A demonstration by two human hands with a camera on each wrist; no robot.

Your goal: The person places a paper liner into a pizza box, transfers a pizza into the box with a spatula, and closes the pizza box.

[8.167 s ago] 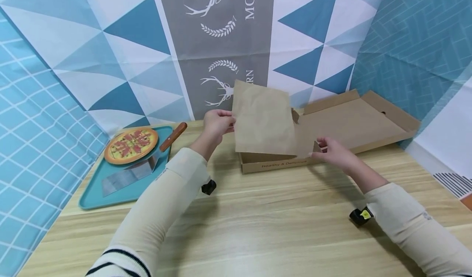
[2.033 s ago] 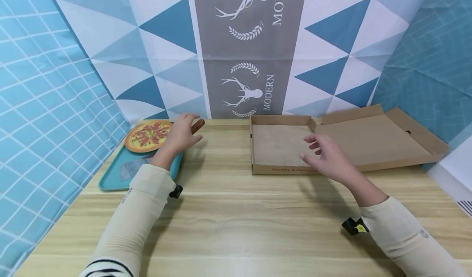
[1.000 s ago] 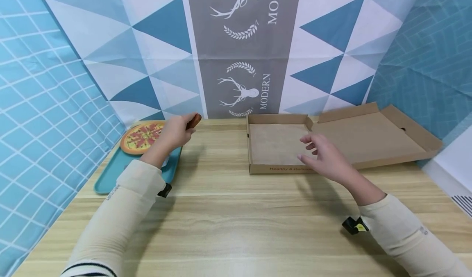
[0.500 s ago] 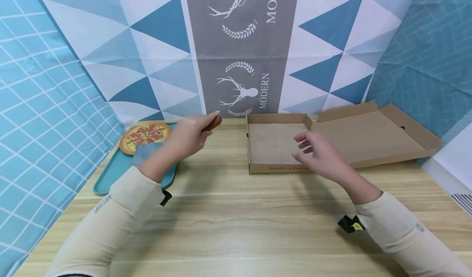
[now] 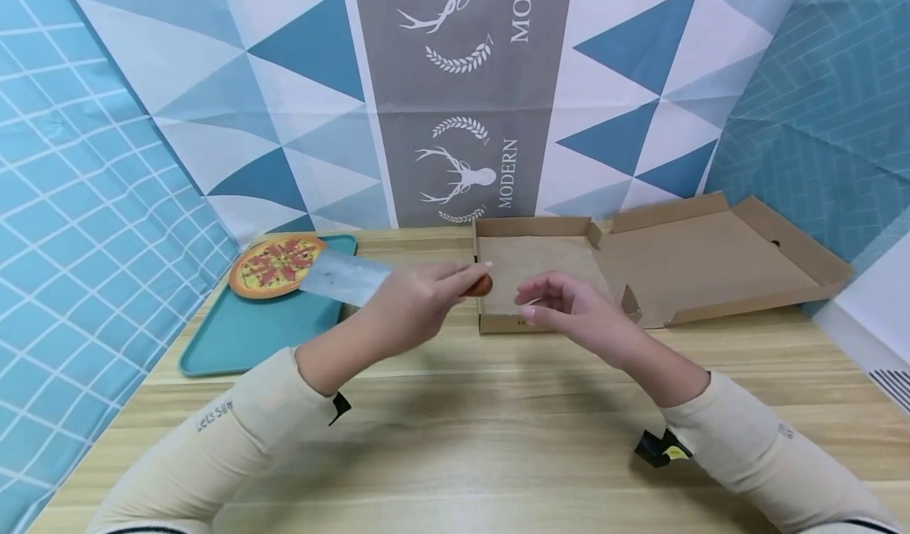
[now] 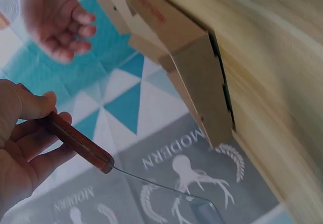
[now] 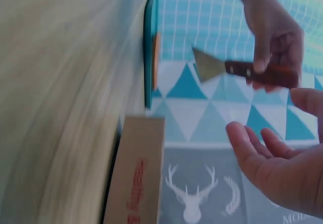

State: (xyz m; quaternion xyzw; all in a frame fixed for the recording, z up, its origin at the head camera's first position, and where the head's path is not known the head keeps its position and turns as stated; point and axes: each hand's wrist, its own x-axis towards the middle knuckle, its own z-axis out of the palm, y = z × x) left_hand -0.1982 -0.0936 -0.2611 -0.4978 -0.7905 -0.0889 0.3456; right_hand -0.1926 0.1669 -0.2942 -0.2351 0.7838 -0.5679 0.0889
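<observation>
My left hand (image 5: 408, 313) grips the brown wooden handle of a metal spatula (image 5: 348, 276) above the table, its broad blade pointing left towards the tray. The left wrist view shows fingers and thumb wrapped round the handle (image 6: 83, 146). Just right of the handle's end, my right hand (image 5: 579, 313) hovers at the front of the pizza box with loosely bent fingers and nothing in them. A toy pizza (image 5: 277, 265) with a thick orange crust lies on the teal tray (image 5: 242, 336) at the left; the blade overlaps its right edge in the head view.
An opened cardboard pizza box (image 5: 478, 281) stands at the back centre, a sheet of brown paper (image 5: 540, 261) lining its base. Its lid (image 5: 718, 257) lies folded out to the right. Patterned cloth walls (image 5: 455, 84) close off the back and sides of the wooden table (image 5: 483, 455).
The paper, earlier held over the box, now lies inside it. My left hand took the spatula off the tray and brought it right. My right hand has shifted left towards the handle.
</observation>
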